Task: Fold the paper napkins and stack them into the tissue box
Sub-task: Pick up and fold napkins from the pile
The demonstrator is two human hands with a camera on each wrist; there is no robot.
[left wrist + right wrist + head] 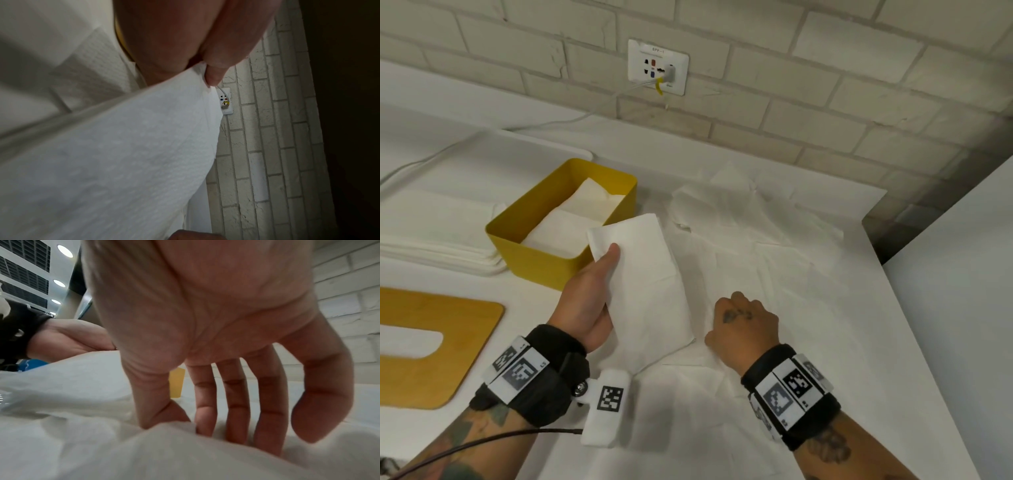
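Note:
My left hand (pixel 604 274) holds a folded white napkin (pixel 647 281) lifted off the table, thumb (pixel 213 76) on top and fingers hidden beneath; the napkin (pixel 123 162) fills the left wrist view. Its far corner hangs over the near right corner of the yellow tissue box (pixel 544 260), which has folded napkins (pixel 571 229) inside. To the right, my right hand (pixel 743 318) is arched over loose unfolded napkins (pixel 756 222) on the table. Its fingers (pixel 236 410) point straight down, their tips touching a crumpled napkin (pixel 144 451).
A wooden lid with a slot (pixel 431 342) lies at the near left. A flat pile of white napkins (pixel 438 233) sits left of the box. A wall socket (pixel 658 66) with a cable is on the brick wall behind. The table's edge (pixel 893 274) runs along the right.

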